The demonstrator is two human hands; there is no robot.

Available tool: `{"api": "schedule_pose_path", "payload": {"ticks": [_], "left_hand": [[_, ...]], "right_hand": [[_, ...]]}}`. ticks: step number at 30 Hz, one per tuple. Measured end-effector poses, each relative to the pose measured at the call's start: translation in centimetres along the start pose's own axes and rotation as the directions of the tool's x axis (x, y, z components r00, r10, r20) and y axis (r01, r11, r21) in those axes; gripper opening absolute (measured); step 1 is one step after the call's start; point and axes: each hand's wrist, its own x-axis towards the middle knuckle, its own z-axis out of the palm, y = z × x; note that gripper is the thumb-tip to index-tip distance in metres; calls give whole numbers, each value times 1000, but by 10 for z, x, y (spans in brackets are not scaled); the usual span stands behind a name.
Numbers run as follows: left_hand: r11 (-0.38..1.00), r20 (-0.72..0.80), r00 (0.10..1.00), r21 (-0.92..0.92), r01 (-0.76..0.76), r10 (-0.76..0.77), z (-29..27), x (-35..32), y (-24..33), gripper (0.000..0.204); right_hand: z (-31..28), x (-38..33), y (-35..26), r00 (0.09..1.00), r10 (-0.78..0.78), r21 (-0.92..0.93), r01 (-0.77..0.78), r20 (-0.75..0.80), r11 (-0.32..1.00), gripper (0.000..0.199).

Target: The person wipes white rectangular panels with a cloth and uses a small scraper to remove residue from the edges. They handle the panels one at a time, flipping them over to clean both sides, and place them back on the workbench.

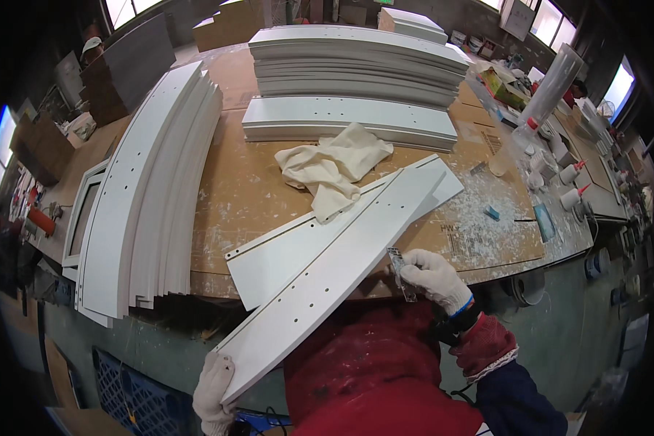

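A long white board (327, 280) with drilled holes lies slantwise across a second white board (269, 263), its near end jutting past the table edge. My gloved left hand (214, 389) is closed around that near end. In my gloved right hand (436, 280) a thin, grey, blade-like strip (398, 269) is pinched close to the board's right long edge; whether it touches the edge I cannot tell. A crumpled cream cloth (334, 167) lies against the far side of the boards.
Stacked white boards stand at the left (123, 182) and back (356, 65) of the cardboard-covered table (232, 203). White flakes (479, 211) and a small blue piece (492, 213) lie at right, near glue bottles (570, 174). A blue plastic pallet (138, 392) is on the floor.
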Motion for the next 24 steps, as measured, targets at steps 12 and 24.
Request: {"api": "schedule_pose_path", "payload": {"ticks": [12,24], "left_hand": [[528,219,623,-366,766,-751,-12,-2,25,33],[166,315,524,-714,680,-791,26,-8,-7,42]], "right_hand": [[9,4,4,989,39,-80,-28,145,996,13],[18,21,-29,957,-177,-687,289,231,666,16]]}}
